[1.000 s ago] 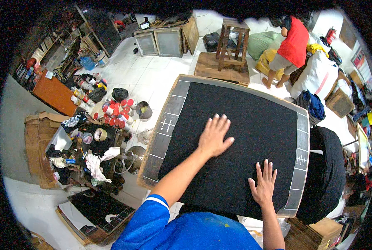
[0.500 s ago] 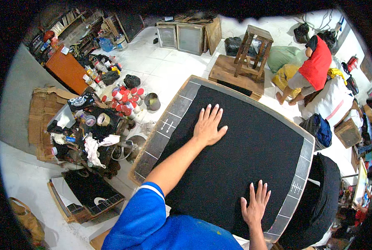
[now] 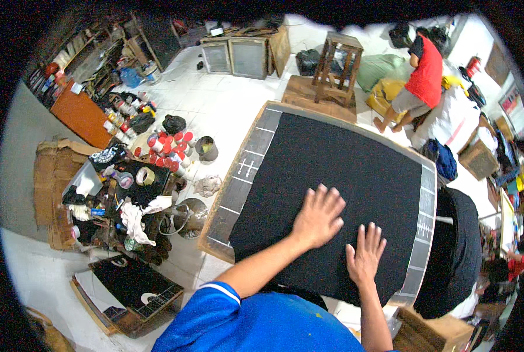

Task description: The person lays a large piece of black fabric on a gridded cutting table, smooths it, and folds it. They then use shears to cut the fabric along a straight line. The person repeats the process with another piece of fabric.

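Plain black cloth [image 3: 332, 158], white-lined grey board [image 3: 251, 167], blue shirt [image 3: 273, 322]

white tiled floor [image 3: 232, 94]; grey wall [image 3: 21, 135] at left; wooden stool [image 3: 345, 41] on low platform [image 3: 302, 92].

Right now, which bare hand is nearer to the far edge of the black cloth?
The left hand: it reaches farther up the black cloth; the right hand is nearer the grey, white-lined right border.

Blurred left grip [image 3: 316, 222], partly covered black cloth [image 3: 338, 158]
Fingers [image 3: 319, 200] look smudged toward four o'clock; the left forearm [image 3: 262, 270] hides some cloth; the lower edge crops the blue shirt [image 3: 268, 328] at six.
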Demonstrator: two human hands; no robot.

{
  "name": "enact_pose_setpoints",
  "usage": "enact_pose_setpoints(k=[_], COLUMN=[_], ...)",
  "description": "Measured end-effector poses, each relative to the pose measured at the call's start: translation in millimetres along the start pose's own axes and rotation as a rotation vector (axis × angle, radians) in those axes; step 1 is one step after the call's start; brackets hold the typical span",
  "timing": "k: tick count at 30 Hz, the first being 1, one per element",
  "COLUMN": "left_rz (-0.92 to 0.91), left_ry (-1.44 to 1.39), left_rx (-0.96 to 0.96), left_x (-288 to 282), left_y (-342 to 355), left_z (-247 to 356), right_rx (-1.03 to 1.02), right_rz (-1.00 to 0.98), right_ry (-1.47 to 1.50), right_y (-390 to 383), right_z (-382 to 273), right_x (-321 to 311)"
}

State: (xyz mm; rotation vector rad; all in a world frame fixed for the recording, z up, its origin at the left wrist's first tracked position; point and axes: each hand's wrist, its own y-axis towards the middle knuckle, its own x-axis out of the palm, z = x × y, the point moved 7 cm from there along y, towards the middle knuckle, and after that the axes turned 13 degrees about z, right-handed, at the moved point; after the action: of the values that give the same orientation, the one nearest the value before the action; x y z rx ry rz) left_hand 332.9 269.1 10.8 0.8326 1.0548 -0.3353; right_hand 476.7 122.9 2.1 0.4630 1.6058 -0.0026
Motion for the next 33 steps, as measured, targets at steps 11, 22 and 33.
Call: enact_pose_setpoints(k=[11, 22, 33], left_rz=[0.038, -0.142, -0.227], left_ry=[0.038, 0.279, -0.001], left_rx=[-0.153, -0.322, 0.145], left_x=[-82.4, -86.6, -28.0], left_y=[-112.6, -141.0, -154.3], left_z=[-105.1, -102.3, 123.0], right_rx=[0.176, 0.592, 0.881], right_rz=[0.03, 0.112, -0.399], right_ry=[-0.078, -0.177, 0.177], right_y=[-74.1, -163.9, -527.6], right_z=[88.5, 165.7, 172.0], right_x=[-22.4, -27.9, 74.4])
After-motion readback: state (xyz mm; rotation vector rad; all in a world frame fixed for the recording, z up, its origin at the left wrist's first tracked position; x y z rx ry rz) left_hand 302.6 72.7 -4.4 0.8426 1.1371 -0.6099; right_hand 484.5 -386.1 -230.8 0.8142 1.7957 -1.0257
